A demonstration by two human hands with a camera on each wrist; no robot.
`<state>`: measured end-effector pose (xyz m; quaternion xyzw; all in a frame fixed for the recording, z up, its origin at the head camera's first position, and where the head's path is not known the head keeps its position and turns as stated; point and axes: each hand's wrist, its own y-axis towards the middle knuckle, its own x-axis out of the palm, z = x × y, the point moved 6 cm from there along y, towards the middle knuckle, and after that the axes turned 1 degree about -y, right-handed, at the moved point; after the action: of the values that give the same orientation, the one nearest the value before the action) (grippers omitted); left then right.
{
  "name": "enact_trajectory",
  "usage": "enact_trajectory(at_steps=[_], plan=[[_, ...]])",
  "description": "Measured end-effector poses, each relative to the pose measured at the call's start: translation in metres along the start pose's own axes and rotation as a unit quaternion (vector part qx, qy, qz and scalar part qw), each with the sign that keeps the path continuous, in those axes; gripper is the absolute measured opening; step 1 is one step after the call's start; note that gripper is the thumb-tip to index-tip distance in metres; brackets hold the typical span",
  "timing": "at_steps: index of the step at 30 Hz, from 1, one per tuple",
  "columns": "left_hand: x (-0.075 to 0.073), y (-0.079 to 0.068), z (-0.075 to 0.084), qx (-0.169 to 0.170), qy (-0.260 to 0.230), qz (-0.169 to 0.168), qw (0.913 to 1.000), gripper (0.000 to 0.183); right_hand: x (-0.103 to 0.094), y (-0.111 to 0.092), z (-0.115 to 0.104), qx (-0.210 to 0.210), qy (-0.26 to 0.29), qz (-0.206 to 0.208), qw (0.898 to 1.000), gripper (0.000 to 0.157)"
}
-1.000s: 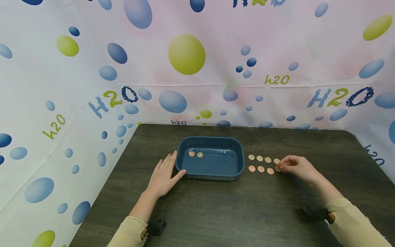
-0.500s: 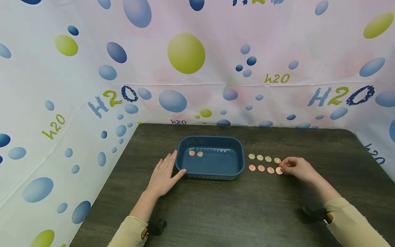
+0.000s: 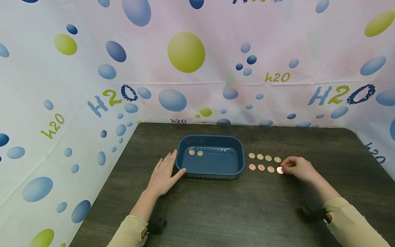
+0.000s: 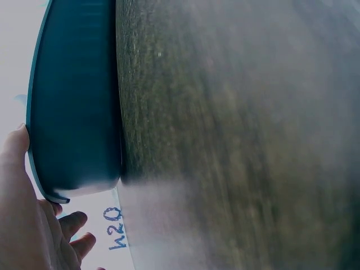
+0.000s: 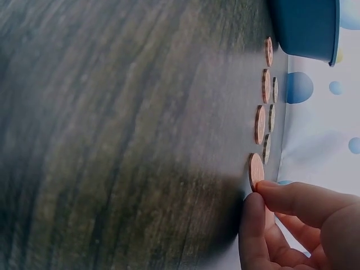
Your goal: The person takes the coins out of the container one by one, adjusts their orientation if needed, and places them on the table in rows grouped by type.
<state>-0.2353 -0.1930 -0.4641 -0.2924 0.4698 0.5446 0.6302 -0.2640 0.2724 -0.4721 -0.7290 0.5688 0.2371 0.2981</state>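
Observation:
My left hand [image 3: 162, 175] rests against the left end of a blue rectangular dish [image 3: 211, 174], fingers extended along its side and thumb by the near corner. In the left wrist view, its thumb meets the dish rim [image 4: 29, 135]. Right of the dish, my right hand [image 3: 297, 169] pinches the edge of a copper coin [image 5: 256, 170] between thumb and index finger. This coin ends the near row of copper coins [image 3: 261, 167]. Behind them runs a row of gold-coloured coins [image 3: 268, 158], the rightmost close to my right fingertips.
Inside the dish lie one copper coin [image 3: 192, 152] and one gold-coloured coin [image 3: 200, 153], side by side. The dark wood-grain table [image 3: 216, 209] backs onto a white curtain [image 3: 216, 41] with blue and green dots. Both wrists carry black devices.
The copper coin under my right fingertips has shifted slightly right and now shows a bright face; my right hand moved a little right with it. My left hand stays in place.

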Motion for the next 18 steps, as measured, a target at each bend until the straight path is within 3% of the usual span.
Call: enact_trajectory(at_steps=[10,18], plan=[[0.0,0.0,-0.001,0.003,0.0,0.003,1.0,0.085,0.0,0.002,-0.001,-0.006,-0.013,0.009,1.0,0.016],[0.001,0.0,-0.002,0.001,-0.001,0.002,1.0,0.086,-0.003,0.008,-0.027,-0.036,-0.035,0.044,0.998,0.02]])
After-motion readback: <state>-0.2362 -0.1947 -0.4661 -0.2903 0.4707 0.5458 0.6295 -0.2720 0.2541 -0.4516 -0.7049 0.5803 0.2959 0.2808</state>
